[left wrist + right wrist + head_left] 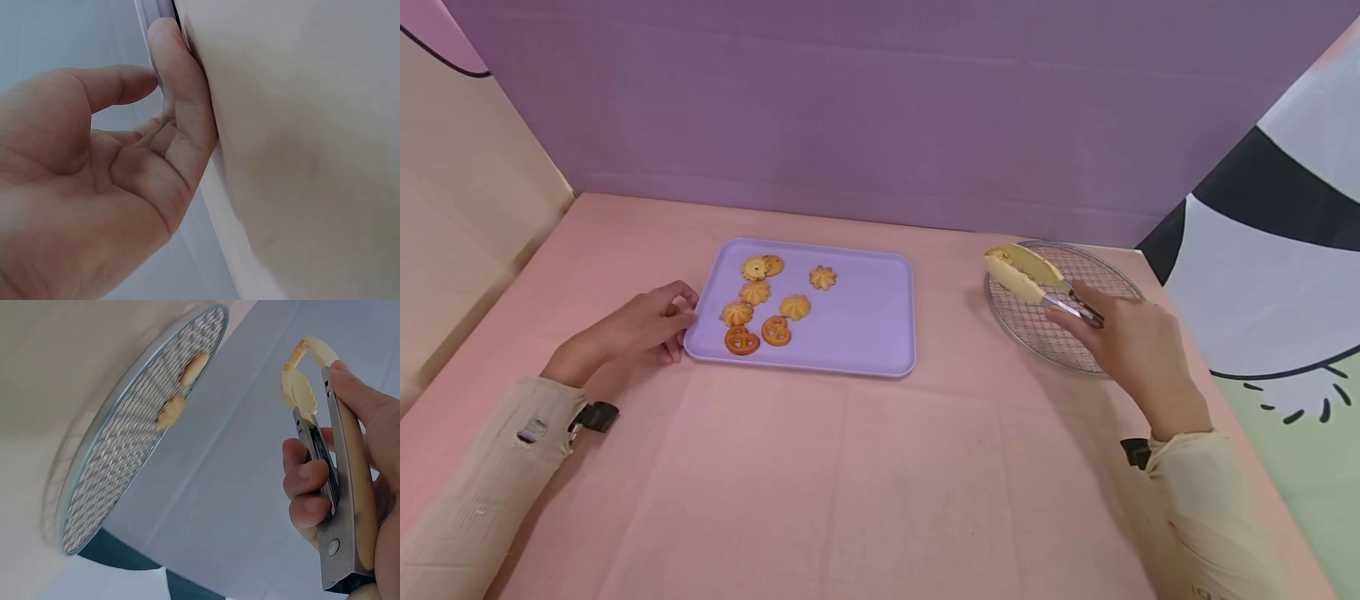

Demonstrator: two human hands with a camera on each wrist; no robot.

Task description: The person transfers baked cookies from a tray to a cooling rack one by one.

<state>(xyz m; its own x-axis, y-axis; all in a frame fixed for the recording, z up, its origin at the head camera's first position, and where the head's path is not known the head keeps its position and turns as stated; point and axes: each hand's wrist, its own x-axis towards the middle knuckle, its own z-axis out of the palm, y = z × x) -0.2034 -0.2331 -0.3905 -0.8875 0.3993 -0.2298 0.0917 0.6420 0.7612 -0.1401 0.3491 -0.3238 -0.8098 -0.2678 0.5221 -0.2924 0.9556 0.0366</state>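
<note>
My right hand [1138, 346] grips a pair of tongs [347, 481] with metal arms and cream-coloured tips. Between those tips sits a small golden cookie [296, 355], mostly hidden by them. The tongs are raised over a round wire rack [1045, 329], where two cookies [170, 412] lie in the right wrist view. At the left, the thumb and fingers of my left hand [643, 321] pinch the short left edge of a lilac tray [857, 325]. On the tray are flower-shaped cookies [795, 307], two pretzels [742, 340] and a round cookie [773, 265] partly under another.
A pink cloth covers the table [865, 467]. Behind it rises a purple backdrop [850, 117], with a pale panel [467, 167] at the left and a printed one [1285, 283] at the right. The rack stands close to the table's right edge.
</note>
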